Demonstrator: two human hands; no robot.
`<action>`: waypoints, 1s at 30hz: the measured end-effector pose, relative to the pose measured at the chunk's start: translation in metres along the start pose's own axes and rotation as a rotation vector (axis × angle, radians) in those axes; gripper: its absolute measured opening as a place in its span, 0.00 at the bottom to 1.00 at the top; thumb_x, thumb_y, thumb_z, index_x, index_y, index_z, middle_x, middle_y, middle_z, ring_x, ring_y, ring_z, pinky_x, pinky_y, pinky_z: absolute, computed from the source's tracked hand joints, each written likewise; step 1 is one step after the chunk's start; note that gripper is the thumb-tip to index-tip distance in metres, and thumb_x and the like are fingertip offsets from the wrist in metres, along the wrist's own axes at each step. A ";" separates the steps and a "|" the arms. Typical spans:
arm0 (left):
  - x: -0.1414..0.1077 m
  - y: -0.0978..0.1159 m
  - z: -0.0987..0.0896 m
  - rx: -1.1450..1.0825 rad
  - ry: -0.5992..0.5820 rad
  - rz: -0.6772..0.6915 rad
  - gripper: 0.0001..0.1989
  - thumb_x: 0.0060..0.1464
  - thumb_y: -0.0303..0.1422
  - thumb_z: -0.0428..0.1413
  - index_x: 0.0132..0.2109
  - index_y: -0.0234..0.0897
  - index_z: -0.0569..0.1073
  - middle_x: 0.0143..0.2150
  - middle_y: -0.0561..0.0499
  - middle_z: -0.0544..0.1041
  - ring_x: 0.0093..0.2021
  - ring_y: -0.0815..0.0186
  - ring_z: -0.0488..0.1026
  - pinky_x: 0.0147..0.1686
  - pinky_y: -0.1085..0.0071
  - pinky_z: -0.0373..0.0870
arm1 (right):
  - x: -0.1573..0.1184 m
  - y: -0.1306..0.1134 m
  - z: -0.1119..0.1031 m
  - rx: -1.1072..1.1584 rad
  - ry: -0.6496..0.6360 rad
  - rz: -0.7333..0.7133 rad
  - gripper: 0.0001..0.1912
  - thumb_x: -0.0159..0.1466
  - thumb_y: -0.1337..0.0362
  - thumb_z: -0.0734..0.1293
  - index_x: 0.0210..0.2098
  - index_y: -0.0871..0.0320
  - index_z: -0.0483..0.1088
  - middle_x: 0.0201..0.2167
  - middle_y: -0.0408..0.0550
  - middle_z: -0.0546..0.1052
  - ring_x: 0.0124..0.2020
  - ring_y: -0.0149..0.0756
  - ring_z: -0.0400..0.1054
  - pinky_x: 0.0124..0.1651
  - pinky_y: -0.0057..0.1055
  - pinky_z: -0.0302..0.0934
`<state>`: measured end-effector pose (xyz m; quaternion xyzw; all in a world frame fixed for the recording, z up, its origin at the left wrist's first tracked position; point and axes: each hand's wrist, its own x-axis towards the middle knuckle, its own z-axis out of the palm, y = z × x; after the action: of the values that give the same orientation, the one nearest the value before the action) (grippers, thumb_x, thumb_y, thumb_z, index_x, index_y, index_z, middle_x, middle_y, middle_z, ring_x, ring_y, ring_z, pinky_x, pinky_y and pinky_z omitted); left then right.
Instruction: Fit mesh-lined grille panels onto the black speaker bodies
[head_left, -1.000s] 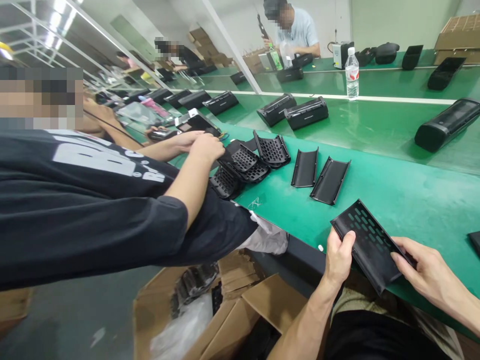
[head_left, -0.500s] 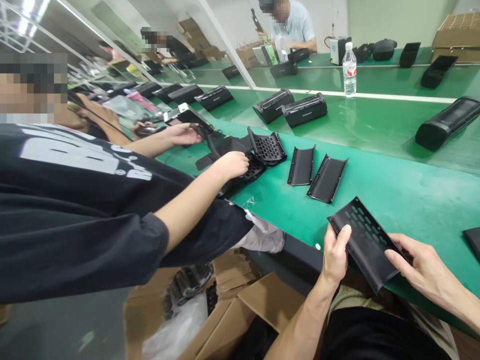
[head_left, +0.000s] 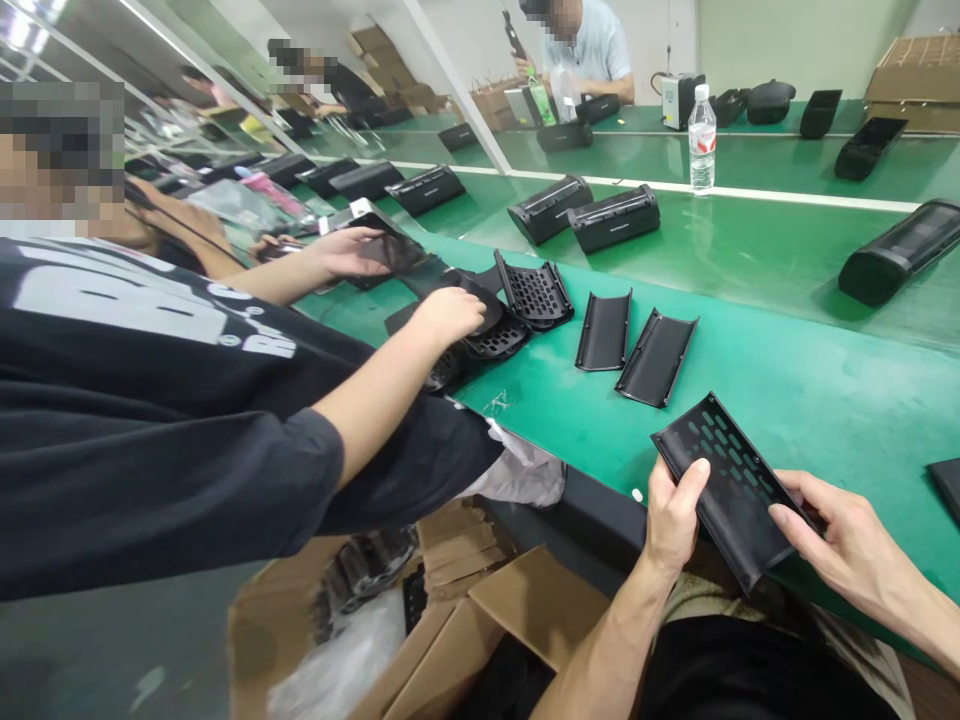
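Thumbs on its face and fingers curled narrowly around its opposite long edges, a left hand and right hand hold a smooth, curved black panel pierced with oblong slots. Beyond the left fingers, two trough-shaped covers lie on a green table; farther off stands a clear bottle.

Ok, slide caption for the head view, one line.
Left hand and right hand hold a slotted black panel at the edge of a green bench, two curved black panels lying nearby.

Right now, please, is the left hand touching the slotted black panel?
Touching: the head view shows the left hand gripping the slotted black panel, thumb over its edge.
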<state>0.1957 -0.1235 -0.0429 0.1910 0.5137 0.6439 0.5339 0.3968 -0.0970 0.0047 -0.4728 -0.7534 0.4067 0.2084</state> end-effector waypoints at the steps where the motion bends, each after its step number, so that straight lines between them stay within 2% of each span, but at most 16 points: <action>1: 0.000 -0.001 -0.001 0.037 0.006 0.003 0.22 0.50 0.45 0.70 0.48 0.37 0.79 0.46 0.44 0.86 0.48 0.52 0.82 0.52 0.58 0.78 | 0.000 0.000 0.000 -0.007 0.001 0.004 0.22 0.73 0.51 0.62 0.54 0.60 0.75 0.35 0.50 0.83 0.32 0.40 0.76 0.38 0.36 0.70; 7: 0.004 -0.007 -0.009 0.138 0.039 0.041 0.18 0.53 0.42 0.65 0.48 0.37 0.79 0.46 0.44 0.86 0.51 0.49 0.81 0.56 0.57 0.76 | 0.001 -0.002 -0.002 -0.031 0.010 -0.010 0.22 0.73 0.51 0.62 0.53 0.60 0.76 0.32 0.47 0.82 0.29 0.39 0.74 0.35 0.34 0.69; 11: 0.003 -0.007 -0.010 0.162 0.058 0.035 0.15 0.52 0.41 0.65 0.45 0.39 0.80 0.44 0.46 0.86 0.50 0.50 0.81 0.54 0.58 0.77 | 0.001 -0.001 0.000 -0.033 0.011 -0.003 0.21 0.73 0.51 0.62 0.53 0.59 0.76 0.32 0.47 0.82 0.29 0.39 0.75 0.35 0.34 0.69; 16: -0.001 0.003 -0.003 0.035 0.000 0.005 0.24 0.54 0.49 0.65 0.50 0.37 0.80 0.47 0.44 0.86 0.49 0.49 0.82 0.54 0.56 0.77 | 0.002 -0.001 -0.002 -0.026 -0.008 -0.003 0.20 0.73 0.52 0.61 0.53 0.58 0.76 0.35 0.49 0.83 0.32 0.41 0.77 0.36 0.35 0.70; 18: -0.001 0.009 -0.002 0.056 -0.038 0.003 0.25 0.55 0.51 0.66 0.52 0.36 0.80 0.49 0.43 0.86 0.50 0.49 0.82 0.54 0.56 0.77 | 0.002 -0.002 -0.004 -0.032 -0.024 0.000 0.20 0.73 0.52 0.62 0.53 0.58 0.76 0.35 0.49 0.84 0.33 0.41 0.77 0.37 0.36 0.71; 23: 0.004 0.016 -0.010 0.326 -0.057 0.094 0.21 0.56 0.46 0.68 0.51 0.36 0.80 0.50 0.43 0.85 0.51 0.50 0.80 0.55 0.58 0.75 | 0.001 -0.001 -0.004 -0.021 -0.018 0.019 0.22 0.73 0.51 0.62 0.55 0.60 0.75 0.34 0.50 0.83 0.32 0.41 0.76 0.37 0.36 0.71; 30: 0.004 0.009 -0.017 0.288 -0.036 0.105 0.22 0.58 0.45 0.67 0.53 0.37 0.80 0.52 0.41 0.85 0.55 0.49 0.80 0.58 0.55 0.75 | 0.000 0.002 0.006 -0.001 -0.031 0.023 0.23 0.74 0.51 0.61 0.56 0.61 0.75 0.37 0.51 0.84 0.34 0.42 0.77 0.40 0.38 0.70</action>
<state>0.1760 -0.1268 -0.0434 0.3035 0.5804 0.5872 0.4756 0.3933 -0.0988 -0.0005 -0.4750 -0.7513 0.4160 0.1920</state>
